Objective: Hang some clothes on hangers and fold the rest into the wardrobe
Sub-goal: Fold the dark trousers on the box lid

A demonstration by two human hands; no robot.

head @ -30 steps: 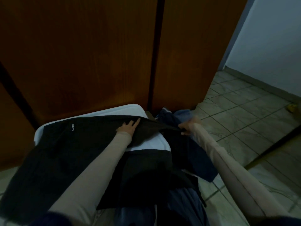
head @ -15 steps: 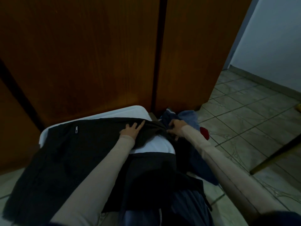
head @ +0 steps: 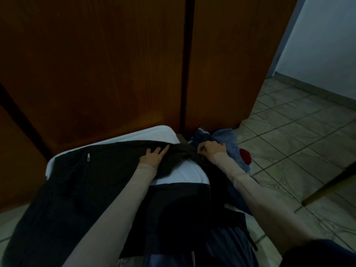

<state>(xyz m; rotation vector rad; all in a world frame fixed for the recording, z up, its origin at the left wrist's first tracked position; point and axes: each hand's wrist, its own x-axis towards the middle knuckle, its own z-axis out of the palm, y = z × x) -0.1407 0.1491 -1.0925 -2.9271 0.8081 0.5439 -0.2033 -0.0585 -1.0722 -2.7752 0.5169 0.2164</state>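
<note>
Pressing the dark garment (head: 81,189) flat on the white bench (head: 154,132) with an open left hand (head: 153,156), right hand (head: 211,149) pinching its edge, folding barely begun, wardrobe (head: 115,64) shut.

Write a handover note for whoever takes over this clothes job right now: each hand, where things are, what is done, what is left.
Left hand: flat, fingers straight, pressing the dark garment onto the white surface.
Right hand: fingers curled, gripping the garment's right end.
Blue clothes and a red item lie in a heap on the floor to the right, by the closed wardrobe doors.
Done: garment spread out; any fold is unclear.
Left: fold it, sort the heap, open the wardrobe, hang or stow everything. No hangers in view.
</note>
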